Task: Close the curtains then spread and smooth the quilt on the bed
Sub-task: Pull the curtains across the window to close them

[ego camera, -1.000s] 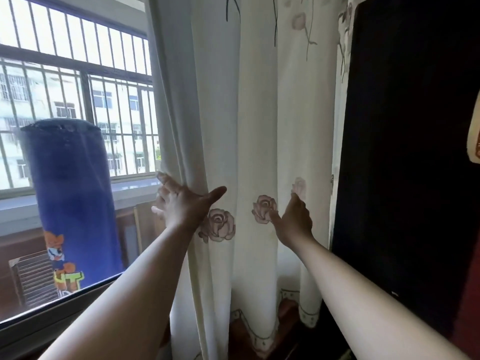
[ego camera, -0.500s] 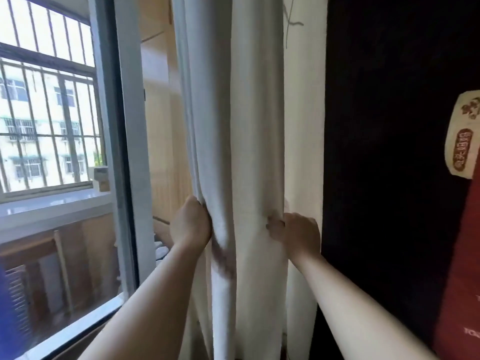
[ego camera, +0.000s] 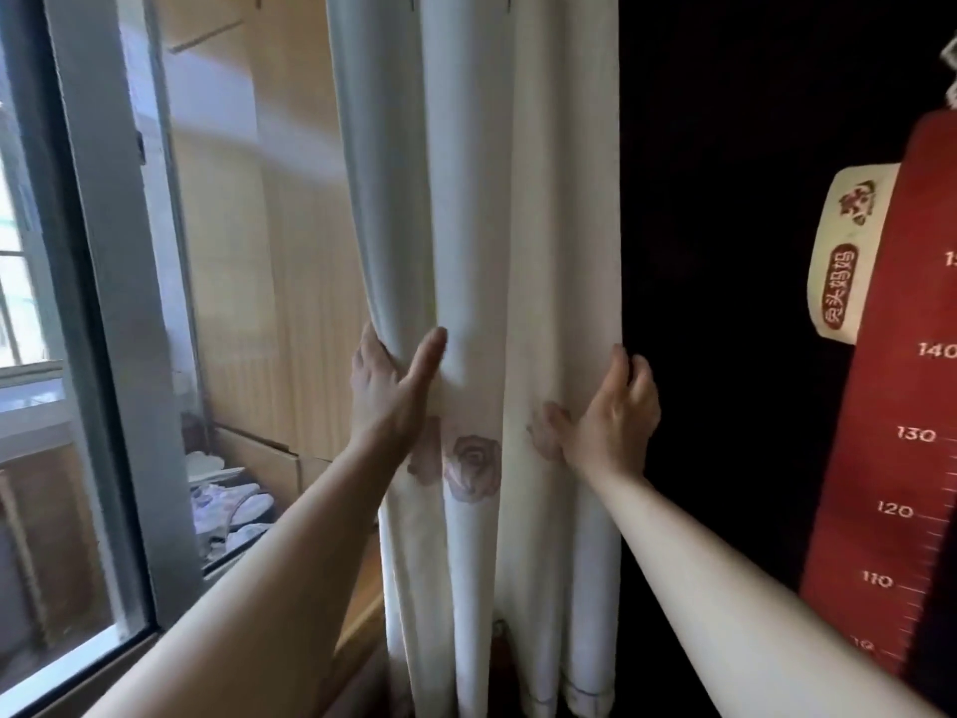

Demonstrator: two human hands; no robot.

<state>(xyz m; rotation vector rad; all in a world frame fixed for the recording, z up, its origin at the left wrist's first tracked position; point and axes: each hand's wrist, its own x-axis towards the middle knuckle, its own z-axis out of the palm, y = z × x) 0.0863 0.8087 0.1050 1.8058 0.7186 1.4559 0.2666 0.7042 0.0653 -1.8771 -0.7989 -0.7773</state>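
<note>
A white curtain [ego camera: 476, 209] with printed pink roses hangs bunched in vertical folds at the middle of the view. My left hand [ego camera: 386, 391] wraps the curtain's left edge, thumb on the front and fingers behind the fold. My right hand [ego camera: 606, 417] grips the right edge, thumb pressed on the front and fingers curled around the back. Both arms reach forward at about chest height. The bed and the quilt are out of view.
A grey window frame [ego camera: 109, 323] with glass stands at the left, a wood-panelled wall [ego camera: 269, 241] behind it. Slippers and clutter [ego camera: 228, 505] lie beyond the sill. A dark surface [ego camera: 725, 251] fills the right, with a red height chart [ego camera: 901, 406] at the far right.
The view has swung right, so the window sits further left. Both hands have shifted their hold outward on the gathered curtain, the right hand now at its right edge.
</note>
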